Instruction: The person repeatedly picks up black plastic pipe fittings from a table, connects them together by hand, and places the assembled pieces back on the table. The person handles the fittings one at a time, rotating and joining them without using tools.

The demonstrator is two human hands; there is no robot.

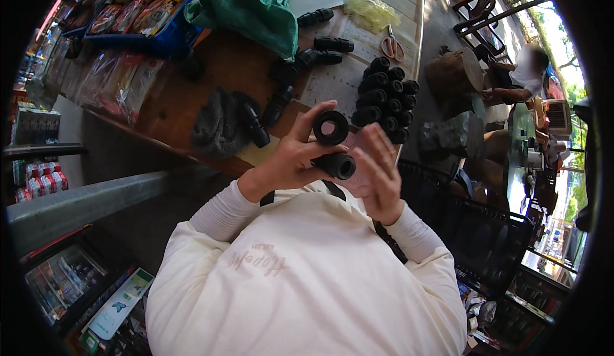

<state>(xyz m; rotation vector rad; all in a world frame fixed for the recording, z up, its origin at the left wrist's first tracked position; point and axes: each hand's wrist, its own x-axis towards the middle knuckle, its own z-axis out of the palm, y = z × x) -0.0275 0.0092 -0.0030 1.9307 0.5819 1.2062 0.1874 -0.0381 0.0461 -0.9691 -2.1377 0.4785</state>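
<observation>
My left hand grips black plastic pipe fittings in front of my chest. Two round open ends face up: an upper ring-shaped end and a lower tube end. Whether they belong to one piece or two cannot be told. Close on their right is my right hand, its fingers stretched out and somewhat blurred, with nothing seen in it. Beyond the hands, a block of black pipe fittings stands in rows on the table. More black fittings lie loosely to its left.
Scissors and a yellowish plastic bundle lie at the table's far side. A green bag, a grey cloth and a blue crate of packets are left. A metal rail runs nearby. Another person sits far right.
</observation>
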